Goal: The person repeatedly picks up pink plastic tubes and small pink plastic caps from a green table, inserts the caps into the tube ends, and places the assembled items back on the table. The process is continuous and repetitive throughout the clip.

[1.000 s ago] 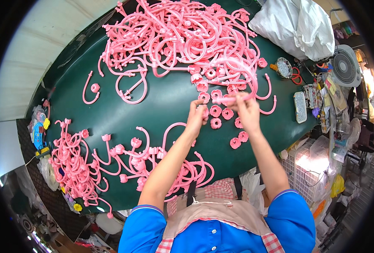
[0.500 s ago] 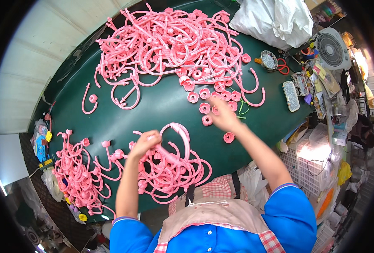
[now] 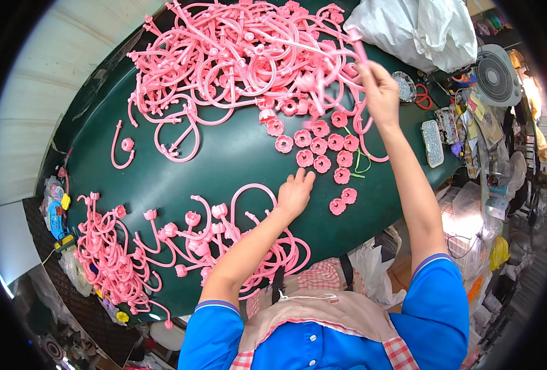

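My right hand (image 3: 381,95) is closed round a curved pink plastic tube (image 3: 361,52) at the right edge of a large heap of pink tubes (image 3: 224,61). Motion blurs part of that tube. Below the heap, several loose pink flower-shaped cups (image 3: 318,145) lie scattered on the green table. My left hand (image 3: 295,192) is just beneath this group, fingers stretched toward the nearest cup (image 3: 304,158) and apparently holding nothing. Whether the fingertips touch it is unclear. Nearer me lies a pile of tubes with flower cups on their ends (image 3: 249,246).
Another pile of pink tubes (image 3: 113,259) lies at the table's left edge. At the right are a white plastic bag (image 3: 409,34), red-handled scissors (image 3: 423,97), a tin of small silvery pieces (image 3: 432,143) and a grey fan (image 3: 494,75). A green tie (image 3: 363,163) lies beside the cups.
My left hand has left the near pile and moved right to the loose cups. My right hand has risen from the cups to the heap and gripped a tube.
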The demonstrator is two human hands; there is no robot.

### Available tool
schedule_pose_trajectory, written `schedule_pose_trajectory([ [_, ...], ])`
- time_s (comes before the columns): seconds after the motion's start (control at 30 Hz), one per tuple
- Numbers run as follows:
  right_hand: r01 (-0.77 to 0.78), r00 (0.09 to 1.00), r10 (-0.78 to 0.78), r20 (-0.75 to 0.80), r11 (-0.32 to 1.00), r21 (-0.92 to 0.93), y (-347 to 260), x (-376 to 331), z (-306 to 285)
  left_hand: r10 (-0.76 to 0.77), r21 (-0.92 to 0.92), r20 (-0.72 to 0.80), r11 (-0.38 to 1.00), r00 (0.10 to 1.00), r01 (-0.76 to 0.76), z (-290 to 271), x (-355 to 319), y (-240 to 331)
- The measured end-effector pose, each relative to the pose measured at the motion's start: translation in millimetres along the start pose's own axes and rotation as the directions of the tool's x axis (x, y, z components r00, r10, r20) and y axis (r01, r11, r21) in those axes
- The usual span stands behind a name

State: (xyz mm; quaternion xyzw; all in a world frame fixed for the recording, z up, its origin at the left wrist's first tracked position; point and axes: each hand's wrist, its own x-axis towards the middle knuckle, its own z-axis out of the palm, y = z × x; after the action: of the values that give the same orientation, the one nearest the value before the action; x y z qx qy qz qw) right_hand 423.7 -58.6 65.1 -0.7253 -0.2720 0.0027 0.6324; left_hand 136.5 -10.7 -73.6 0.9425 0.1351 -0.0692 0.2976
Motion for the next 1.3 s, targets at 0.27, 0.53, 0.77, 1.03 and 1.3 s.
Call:
schedule_pose_trajectory([
  [0.27, 0.233, 0.972, -0.202, 0.123, 0.909, -0.347, -81, -45, -10, -0.372, -0.892, 0.325, 0.184, 0.869, 0.413, -32, -6, -26],
  [0.53, 0.388, 0.753, 0.167, 0.636, 0.668, -0.635, -122, -176, -5, -0.446, -0.73, 0.229, -0.667, 0.865, -0.151, -73, -8, 33],
  [0.77, -0.713, 0.63, 0.546, 0.552, 0.688, 0.134, -96, -253, 27, -0.542, -0.899, -0.018, -0.358, 0.84, -0.251, -91, -51, 33],
  [1.03, -0.904, 0.232, 0.669, 0.706, -0.119, 0.41, -120, -266, 49, -0.494, -0.939, 0.112, -0.336, 0.862, -0.071, -94, -57, 20],
  [1.3, -0.412, 0.868, 0.479, 0.129, 0.841, -0.35, 7, -169, -27, -0.109, -0.938, 0.345, -0.088, 0.932, 0.336, -137, -118, -96],
])
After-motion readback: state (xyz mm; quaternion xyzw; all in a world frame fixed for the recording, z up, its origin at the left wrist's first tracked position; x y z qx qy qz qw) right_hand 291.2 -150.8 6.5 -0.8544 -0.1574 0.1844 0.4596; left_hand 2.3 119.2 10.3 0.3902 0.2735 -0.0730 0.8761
